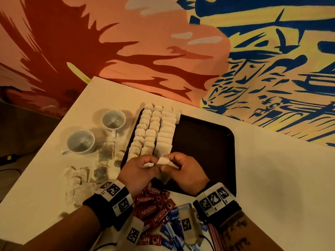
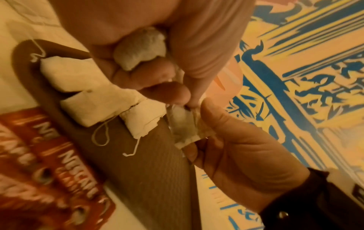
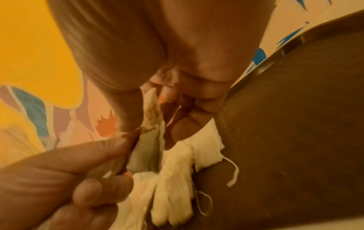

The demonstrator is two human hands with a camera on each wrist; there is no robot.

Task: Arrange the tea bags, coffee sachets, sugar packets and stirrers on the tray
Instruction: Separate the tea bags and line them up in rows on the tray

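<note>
Left hand: the left hand (image 1: 138, 171) is curled over the near edge of the tray (image 1: 208, 142), its grip grasping tea bags; one crumpled bag (image 2: 140, 47) sits bunched in the palm while thumb and forefinger pinch the end of the tea bag (image 1: 164, 161) held between both hands.
Right hand: the right hand (image 1: 187, 171) meets it, fingers curled, its grip pinching the other end of that same bag (the left wrist view shows the bag (image 2: 185, 126) caught between the two thumbs).
Tray: dark, on the white surface (image 1: 272, 178); three rows of tea bags (image 1: 154, 129) fill its left part, the right part bare.
Loose bags: more tea bags (image 1: 81, 180) lie on the surface left of the tray, near two white cups (image 1: 80, 142).
Sachets: red coffee sachets (image 1: 152, 205) lie at the tray's near edge, under the wrists, with blue sugar packets (image 1: 172, 230) nearer still.
</note>
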